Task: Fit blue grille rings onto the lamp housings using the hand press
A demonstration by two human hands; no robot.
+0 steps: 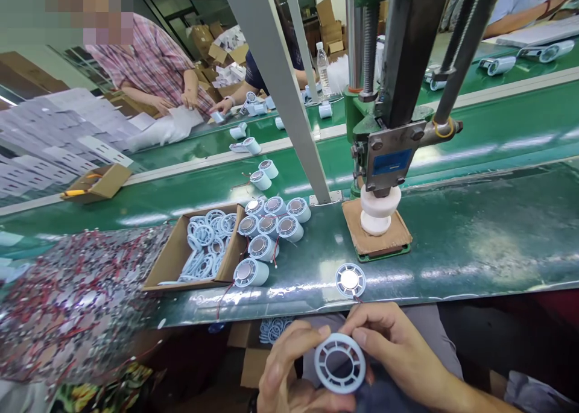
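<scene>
A light-blue slotted ring (339, 384) is held upright near the bottom centre, below the table's front edge. My left hand (287, 365) grips it from the left, thumb on top and fingers beneath. The thumb and index finger of my right hand (389, 340) are pinched together at its upper right edge. Just beyond my hands, another slotted ring with a silver disc (350, 280) in its middle lies flat on the green table. Several light-blue cylinders with discs and red wires (251, 272) stand to the left, beside a cardboard box of blue rings (205, 244).
A press (389, 154) with a white head stands over a brown pad (357, 235) at right centre. Tangled red-wired parts (85, 298) cover the left. A metal post (289, 99) rises behind the cylinders. Across the belt are a person in a checked shirt (154, 57) and other people.
</scene>
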